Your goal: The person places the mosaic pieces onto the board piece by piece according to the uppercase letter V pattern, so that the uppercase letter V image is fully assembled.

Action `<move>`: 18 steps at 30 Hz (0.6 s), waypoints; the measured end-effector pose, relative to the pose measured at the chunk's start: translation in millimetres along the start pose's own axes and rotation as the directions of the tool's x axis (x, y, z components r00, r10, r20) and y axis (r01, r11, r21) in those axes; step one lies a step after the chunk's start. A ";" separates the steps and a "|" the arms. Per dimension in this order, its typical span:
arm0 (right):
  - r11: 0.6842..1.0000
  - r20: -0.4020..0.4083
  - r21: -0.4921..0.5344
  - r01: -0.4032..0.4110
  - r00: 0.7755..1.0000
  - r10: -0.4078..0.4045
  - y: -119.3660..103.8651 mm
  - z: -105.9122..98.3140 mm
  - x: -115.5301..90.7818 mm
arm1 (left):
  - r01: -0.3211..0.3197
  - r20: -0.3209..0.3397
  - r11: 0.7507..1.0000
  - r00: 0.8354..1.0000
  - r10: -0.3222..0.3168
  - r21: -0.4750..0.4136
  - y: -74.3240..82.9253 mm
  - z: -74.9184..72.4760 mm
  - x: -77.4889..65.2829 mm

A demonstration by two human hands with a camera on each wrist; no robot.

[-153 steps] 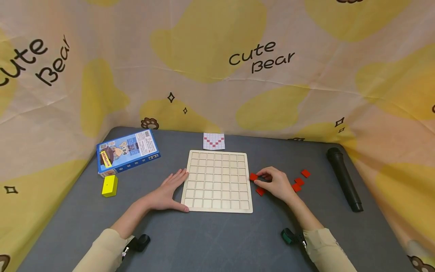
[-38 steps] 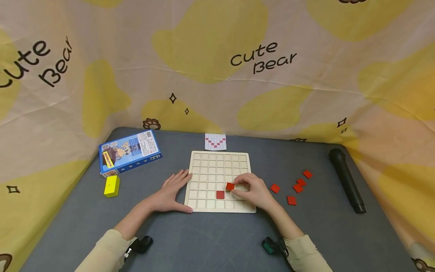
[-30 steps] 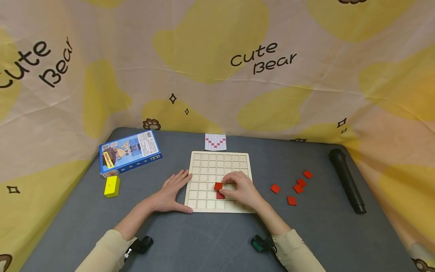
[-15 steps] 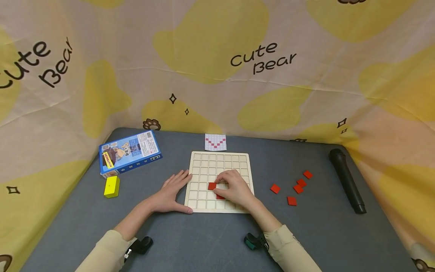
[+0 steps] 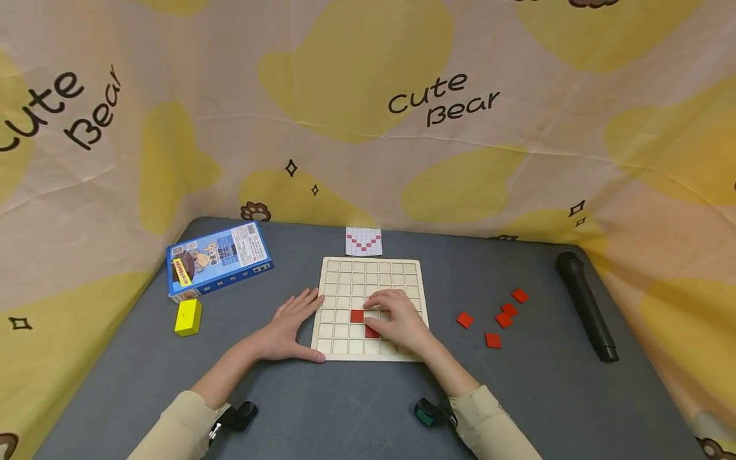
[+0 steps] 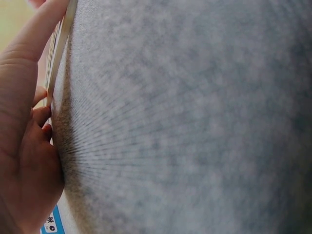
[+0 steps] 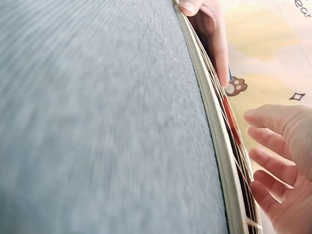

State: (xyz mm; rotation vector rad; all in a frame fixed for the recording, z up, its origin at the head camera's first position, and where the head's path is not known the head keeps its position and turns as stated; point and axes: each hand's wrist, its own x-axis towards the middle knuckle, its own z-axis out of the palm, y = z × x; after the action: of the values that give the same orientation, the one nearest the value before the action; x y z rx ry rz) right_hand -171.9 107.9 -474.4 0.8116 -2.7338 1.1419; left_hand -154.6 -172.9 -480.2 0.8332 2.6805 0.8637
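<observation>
A pale wooden grid board (image 5: 391,268) lies flat on the grey table. My left hand (image 5: 287,331) rests spread against its left side, with the thumb at the near corner, as the left wrist view also shows. One red square tile (image 5: 357,315) sits in a cell left of centre. A second red tile (image 5: 371,331) lies one row nearer and one column right, partly hidden by my right hand (image 5: 397,319). That hand hovers over the board just right of the first tile. In the right wrist view its thumb and fingers stand apart with nothing between them.
Several loose red tiles (image 5: 493,340) lie right of the board, with a black microphone (image 5: 586,306) beyond them. A patterned card (image 5: 363,241) lies behind the board. At the left are a blue box (image 5: 221,259) and a yellow block (image 5: 188,317). A printed cloth hangs behind.
My right hand has carried a red tile leftward across the board, set it in a cell and let go of it. The left hand stays at the board's edge.
</observation>
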 end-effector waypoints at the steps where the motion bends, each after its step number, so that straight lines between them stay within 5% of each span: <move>1: 1.000 -0.005 0.015 -0.007 1.000 0.007 0.8 -1.7 -1.5 | -0.001 0.000 1.000 1.000 0.001 -0.001 0.0 0.0 -0.2; 8: 0.998 -0.052 0.054 -0.034 0.998 0.037 13.4 -20.2 -15.0 | -0.008 -0.003 1.000 1.000 0.008 -0.004 0.6 -0.3 -0.5; 18: 0.991 -0.111 -0.021 -0.134 0.985 0.131 37.1 -55.5 -40.7 | -0.008 -0.013 1.000 1.000 0.008 0.003 -0.7 1.6 -0.4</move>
State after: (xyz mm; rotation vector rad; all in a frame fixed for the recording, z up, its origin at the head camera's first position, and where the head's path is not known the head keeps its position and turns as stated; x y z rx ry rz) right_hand -162.9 185.3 -468.7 0.5531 -2.7413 1.1307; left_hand -154.0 -172.8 -481.9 0.8427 2.6918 0.8703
